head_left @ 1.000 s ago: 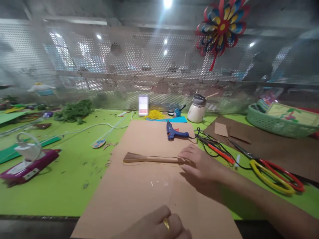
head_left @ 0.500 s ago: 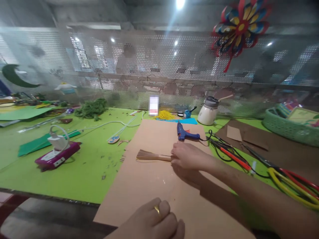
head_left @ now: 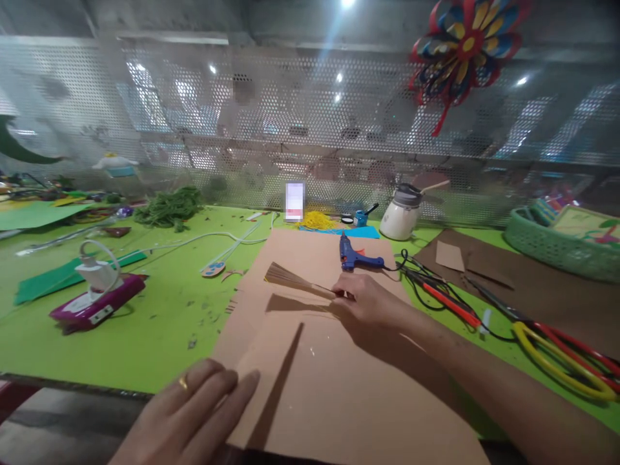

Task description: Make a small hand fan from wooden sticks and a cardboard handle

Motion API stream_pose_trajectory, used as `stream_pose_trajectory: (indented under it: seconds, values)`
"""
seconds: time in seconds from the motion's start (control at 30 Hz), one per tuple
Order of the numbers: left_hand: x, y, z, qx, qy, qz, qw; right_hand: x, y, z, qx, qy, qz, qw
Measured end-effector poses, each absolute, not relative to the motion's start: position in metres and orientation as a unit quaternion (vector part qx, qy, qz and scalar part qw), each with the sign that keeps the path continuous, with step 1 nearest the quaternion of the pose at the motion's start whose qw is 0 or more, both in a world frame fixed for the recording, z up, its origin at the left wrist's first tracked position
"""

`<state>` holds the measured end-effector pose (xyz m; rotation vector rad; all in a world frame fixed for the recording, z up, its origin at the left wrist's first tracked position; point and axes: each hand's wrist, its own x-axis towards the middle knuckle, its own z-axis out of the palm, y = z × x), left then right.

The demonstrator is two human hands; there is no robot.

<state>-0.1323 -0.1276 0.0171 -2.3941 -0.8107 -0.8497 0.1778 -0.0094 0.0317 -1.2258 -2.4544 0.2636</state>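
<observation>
My right hand (head_left: 358, 296) pinches the narrow end of a bundle of thin brown strips (head_left: 295, 278). The bundle fans out to the left and is raised above a large peach-coloured sheet (head_left: 358, 394), where its shadow falls. My left hand (head_left: 198, 407), with a gold ring, is low over the sheet's near left edge, fingers stretched and close together, with nothing seen in it. A long dark shadow lies on the sheet to its right. The blue glue gun (head_left: 356, 253) rests on the sheet just beyond my right hand.
Scissors with yellow and red handles (head_left: 564, 361), a red-orange tool (head_left: 450, 305) and black cables lie to the right. A white jar (head_left: 400, 216) and green basket (head_left: 562, 248) stand behind. On the left are a purple power strip (head_left: 99, 305), white cord and green fibres (head_left: 169, 208).
My right hand has lifted the bundle off the sheet, its fanned end tilting up. My left hand has moved left, and its curled fingers have straightened. The view has shifted slightly.
</observation>
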Motion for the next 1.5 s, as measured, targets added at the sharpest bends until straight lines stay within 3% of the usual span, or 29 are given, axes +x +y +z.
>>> stream_pose_trajectory:
  seconds: [0.17, 0.53, 1.13, 1.5]
  values:
    - [-0.122, -0.095, 0.022, -0.902, -0.276, -0.208, 0.259, 0.180, -0.009, 0.030, -0.425, -0.870, 0.105, 0.225]
    - [-0.033, -0.078, 0.029, -0.959, -0.206, -0.044, 0.189, 0.183, -0.010, 0.031, -0.417, -0.867, 0.113, 0.247]
    - [-0.003, -0.084, 0.031, -0.966, -0.219, -0.105, 0.088, 0.170, -0.013, 0.034, -0.445, -0.866, 0.135, 0.185]
    - [-0.029, -0.039, 0.051, -0.941, -0.297, -0.163, -0.005, 0.213, -0.007, 0.043, -0.482, -0.833, 0.113, 0.246]
